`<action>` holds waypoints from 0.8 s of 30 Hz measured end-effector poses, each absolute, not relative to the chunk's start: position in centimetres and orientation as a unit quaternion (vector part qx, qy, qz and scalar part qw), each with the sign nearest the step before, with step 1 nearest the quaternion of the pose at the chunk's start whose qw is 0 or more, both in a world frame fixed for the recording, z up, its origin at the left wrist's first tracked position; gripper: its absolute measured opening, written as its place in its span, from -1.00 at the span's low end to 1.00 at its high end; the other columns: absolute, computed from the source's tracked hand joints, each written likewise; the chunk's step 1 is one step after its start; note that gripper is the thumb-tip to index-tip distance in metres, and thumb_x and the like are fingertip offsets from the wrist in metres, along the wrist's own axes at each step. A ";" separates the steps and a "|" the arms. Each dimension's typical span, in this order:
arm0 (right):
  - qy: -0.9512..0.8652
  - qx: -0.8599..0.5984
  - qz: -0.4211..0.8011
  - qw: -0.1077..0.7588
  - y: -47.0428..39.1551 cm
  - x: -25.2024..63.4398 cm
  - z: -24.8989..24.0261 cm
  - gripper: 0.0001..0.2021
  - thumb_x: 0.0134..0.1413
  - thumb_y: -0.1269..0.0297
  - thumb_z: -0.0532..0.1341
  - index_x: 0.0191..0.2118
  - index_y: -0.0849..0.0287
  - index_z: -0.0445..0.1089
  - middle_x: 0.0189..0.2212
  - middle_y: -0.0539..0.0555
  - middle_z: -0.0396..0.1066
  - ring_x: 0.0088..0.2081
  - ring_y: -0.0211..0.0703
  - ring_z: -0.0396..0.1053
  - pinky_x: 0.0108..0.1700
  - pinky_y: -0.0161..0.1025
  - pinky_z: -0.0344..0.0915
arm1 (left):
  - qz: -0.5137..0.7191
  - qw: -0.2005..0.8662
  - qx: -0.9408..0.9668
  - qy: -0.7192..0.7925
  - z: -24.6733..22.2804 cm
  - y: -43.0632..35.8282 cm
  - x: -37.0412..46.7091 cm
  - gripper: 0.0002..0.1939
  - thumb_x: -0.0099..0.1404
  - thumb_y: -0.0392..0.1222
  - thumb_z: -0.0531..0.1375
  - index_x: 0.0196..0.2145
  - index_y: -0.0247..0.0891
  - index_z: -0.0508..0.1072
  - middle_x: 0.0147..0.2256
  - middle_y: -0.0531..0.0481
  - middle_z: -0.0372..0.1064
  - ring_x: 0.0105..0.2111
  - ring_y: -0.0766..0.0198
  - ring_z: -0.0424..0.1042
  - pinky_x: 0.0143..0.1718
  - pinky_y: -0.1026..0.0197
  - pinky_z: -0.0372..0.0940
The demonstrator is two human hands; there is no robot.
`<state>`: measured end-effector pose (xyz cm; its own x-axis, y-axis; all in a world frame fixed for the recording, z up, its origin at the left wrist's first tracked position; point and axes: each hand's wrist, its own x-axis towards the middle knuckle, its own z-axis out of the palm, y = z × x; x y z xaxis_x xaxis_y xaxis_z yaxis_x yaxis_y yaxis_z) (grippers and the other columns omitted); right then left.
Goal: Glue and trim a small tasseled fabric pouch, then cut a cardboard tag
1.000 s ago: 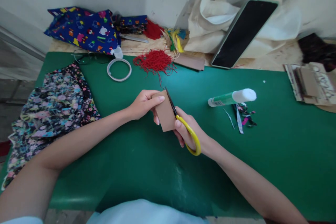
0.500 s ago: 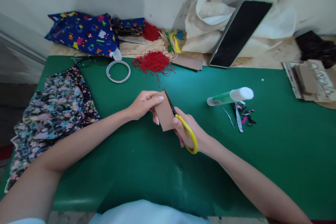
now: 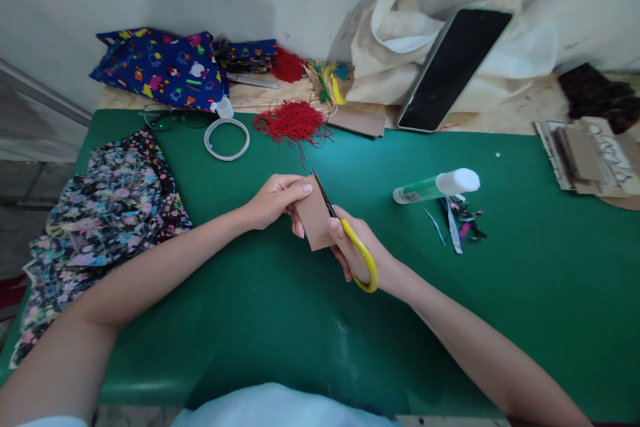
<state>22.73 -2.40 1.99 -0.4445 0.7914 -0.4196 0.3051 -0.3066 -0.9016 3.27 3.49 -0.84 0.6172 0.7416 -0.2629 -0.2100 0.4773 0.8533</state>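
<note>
A small brown piece of cardboard [image 3: 315, 223] is pinched in my left hand [image 3: 279, 201], the thumb lying on its upper left corner. My right hand [image 3: 361, 247] is closed round yellow-handled scissors [image 3: 369, 265], whose dark blades lie along the cardboard's right edge and point away from me. The right thumb rests near the handle, close to the card's lower right corner. Whether the blades are cutting into the card I cannot tell. Both hands are over the green tabletop [image 3: 240, 320].
Floral fabric [image 3: 107, 207] lies at left. Behind the hands are a tape ring [image 3: 227, 157], eyeglasses [image 3: 180, 119] and red string [image 3: 293, 121]. A glue stick [image 3: 420, 191] lies by fabric scraps [image 3: 456, 227]. A phone [image 3: 455, 70] leans on a cream bag [image 3: 367, 57]; cardboard pieces [image 3: 583, 160] are at right.
The view has shifted very slightly. Both hands, the cardboard and the scissors keep nearly the same position; the right thumb has moved up slightly by the scissors.
</note>
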 end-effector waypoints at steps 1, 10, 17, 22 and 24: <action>-0.554 -0.491 0.644 0.193 -2.5 22.7 1.9 -0.40 0.10 -0.45 -0.01 -0.27 0.09 0.08 -0.71 -0.22 0.11 -0.82 -0.40 0.12 -0.83 -0.44 0.19 | 0.297 0.798 0.415 0.320 -0.8 3.5 3.3 -0.51 0.18 0.17 0.33 -0.29 -0.38 0.41 -0.56 -0.02 0.49 -0.68 0.22 0.49 -0.73 0.30 0.40; -0.541 -0.499 0.648 0.196 -2.6 22.5 2.2 -0.37 0.06 -0.48 0.00 -0.31 0.09 0.05 -0.72 -0.21 0.12 -0.82 -0.41 0.12 -0.82 -0.47 0.18 | 0.292 0.802 0.414 0.315 -1.1 3.6 3.3 -0.50 0.18 0.17 0.33 -0.27 -0.38 0.41 -0.56 -0.02 0.49 -0.68 0.22 0.49 -0.73 0.31 0.40; -0.554 -0.507 0.629 0.198 -2.8 22.1 2.4 -0.36 0.14 -0.45 -0.10 -0.29 0.13 0.17 -0.78 -0.17 0.14 -0.83 -0.36 0.16 -0.82 -0.48 0.11 | 0.293 0.805 0.411 0.312 -0.9 3.6 3.4 -0.53 0.18 0.14 0.34 -0.32 -0.38 0.40 -0.56 -0.02 0.50 -0.70 0.24 0.47 -0.75 0.32 0.38; -0.544 -0.479 0.650 0.229 -2.9 21.9 1.9 -0.39 0.17 -0.41 -0.04 -0.23 0.14 0.19 -0.79 -0.20 0.13 -0.83 -0.37 0.12 -0.80 -0.45 0.15 | 0.311 0.805 0.397 0.314 -0.7 3.6 3.4 -0.53 0.15 0.14 0.35 -0.30 -0.38 0.41 -0.56 0.00 0.49 -0.71 0.23 0.46 -0.77 0.31 0.37; -0.536 -0.464 0.658 0.252 -3.0 21.8 1.7 -0.43 0.22 -0.36 -0.04 -0.20 0.14 0.21 -0.78 -0.22 0.12 -0.83 -0.38 0.10 -0.78 -0.43 0.17 | 0.323 0.803 0.389 0.316 -0.6 3.6 3.4 -0.53 0.13 0.13 0.36 -0.31 -0.38 0.41 -0.57 0.00 0.49 -0.71 0.24 0.45 -0.78 0.30 0.36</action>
